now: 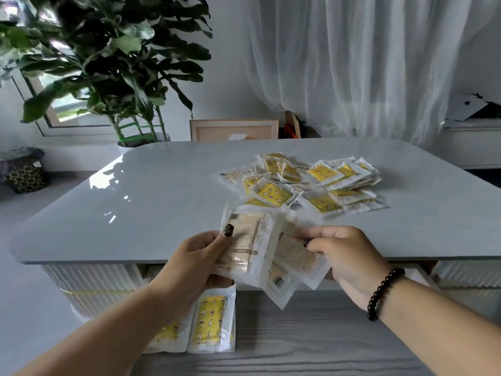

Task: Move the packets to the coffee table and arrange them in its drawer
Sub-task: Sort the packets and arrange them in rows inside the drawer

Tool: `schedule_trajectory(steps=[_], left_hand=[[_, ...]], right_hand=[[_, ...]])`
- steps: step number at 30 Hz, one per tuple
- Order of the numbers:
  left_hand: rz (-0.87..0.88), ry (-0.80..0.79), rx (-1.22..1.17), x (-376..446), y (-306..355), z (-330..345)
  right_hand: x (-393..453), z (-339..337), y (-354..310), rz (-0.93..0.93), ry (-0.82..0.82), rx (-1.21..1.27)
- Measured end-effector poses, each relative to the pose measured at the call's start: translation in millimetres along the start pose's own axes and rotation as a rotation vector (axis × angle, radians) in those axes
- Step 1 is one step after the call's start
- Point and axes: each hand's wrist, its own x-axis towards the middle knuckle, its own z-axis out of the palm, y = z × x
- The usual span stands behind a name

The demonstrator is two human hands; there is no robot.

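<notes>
Head view: the grey worktop overhangs the open drawer, hiding its rear, and the left forearm covers part of the two yellow-printed packets lying flat at the drawer's left end. A loose heap of packets sits on the worktop's far right. Left hand and right hand each have their grip closed on a fanned bunch of packets, print sides blurred, above the drawer.
</notes>
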Motion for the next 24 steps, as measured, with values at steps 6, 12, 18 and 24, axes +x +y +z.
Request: schedule_trajectory(steps=[6,12,18,24], left_hand=[[-0.061,0.014,-0.143,11,2,-8],[0.066,0.101,0.101,35,15,-32],[0.128,0.020,0.487,45,12,-35],[-0.029,-0.264,0.311,35,10,-19]], right_hand=[[-2,-10,-2,-0.117,0.116,-0.145],[21,-25,-12,-0.325,0.259,-0.398],[40,-14,-7,-0.139,0.125,0.280],[30,1,-2,-0.025,-0.053,0.517]])
